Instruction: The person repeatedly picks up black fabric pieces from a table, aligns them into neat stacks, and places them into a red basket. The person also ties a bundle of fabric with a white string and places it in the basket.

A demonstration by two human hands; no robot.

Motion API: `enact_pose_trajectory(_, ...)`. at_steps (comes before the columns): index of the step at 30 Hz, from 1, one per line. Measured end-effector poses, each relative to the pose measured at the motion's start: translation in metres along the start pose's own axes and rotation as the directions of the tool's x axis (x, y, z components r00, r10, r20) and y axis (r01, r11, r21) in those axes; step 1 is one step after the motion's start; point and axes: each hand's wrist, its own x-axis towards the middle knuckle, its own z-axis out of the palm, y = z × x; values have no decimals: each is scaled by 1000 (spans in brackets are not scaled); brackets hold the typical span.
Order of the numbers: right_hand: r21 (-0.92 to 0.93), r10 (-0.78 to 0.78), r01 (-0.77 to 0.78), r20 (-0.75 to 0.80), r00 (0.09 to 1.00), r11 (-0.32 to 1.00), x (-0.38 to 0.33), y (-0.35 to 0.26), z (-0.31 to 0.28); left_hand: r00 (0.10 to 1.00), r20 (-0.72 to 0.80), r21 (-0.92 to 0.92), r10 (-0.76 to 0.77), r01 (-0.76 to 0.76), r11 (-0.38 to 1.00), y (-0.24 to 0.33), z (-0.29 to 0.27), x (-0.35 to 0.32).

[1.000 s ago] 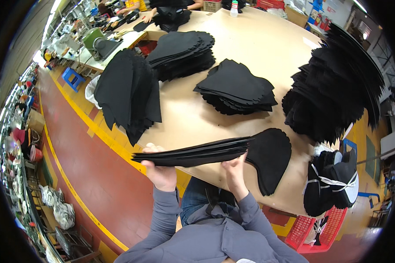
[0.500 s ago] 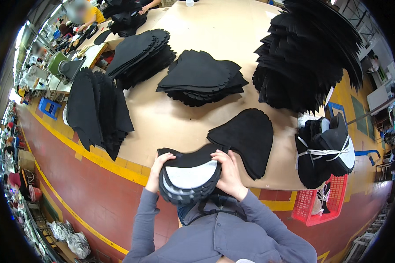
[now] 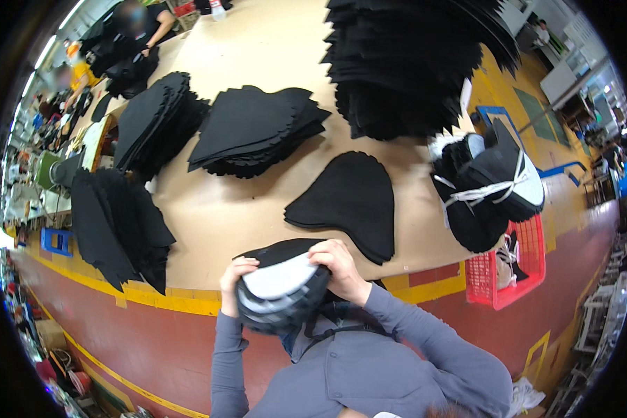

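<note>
**Bent Stack of Black Cut Pieces Held at the Tabletop Edge**

A stack of black cut pieces (image 3: 280, 292), bent over so that pale grey undersides were shown, was held close to the body, at the near edge of the tabletop (image 3: 258, 209). The left hand (image 3: 235, 273) was closed on the stack's left end, fingers curled over its top; the right hand (image 3: 339, 268) was closed on the right end in the same way. In each case the grip was wrapped tight around the bundle, and grey sleeves were seen on both forearms.

Just beyond the hands, a low pile of black curved panels (image 3: 352, 202) was laid flat on the tan surface. To the left, a dark pile (image 3: 115, 226) was draped over the tabletop's edge, above a yellow and red border. To the right, a bundle of black and white pieces tied with white string (image 3: 484, 184) was seen hanging past the edge, with a red plastic basket (image 3: 501, 268) below it on the floor.

Farther back, a fanned stack of black panels (image 3: 258, 132) was set mid-table, with another leaning stack (image 3: 153, 122) to its left and a tall heap (image 3: 411, 63) to its right. At the far left end, other people (image 3: 129, 35) were seated over dark material.
</note>
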Motion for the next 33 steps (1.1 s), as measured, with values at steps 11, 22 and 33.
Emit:
enact_pose_trajectory(11,-116,114,-116,-29,993,986,-30,-2,-24,959,0,-264,-284,274,925,-49,19,16)
enact_pose_trajectory(22,-114,744,-840,-412,526,531,-57,73,-101,921,163,468,-353,243,850,-8,129,165)
enact_pose_trajectory(33,151,833,-820,-137,535,552,-22,67,-96,777,333,46,-534,552,832,7,117,158)
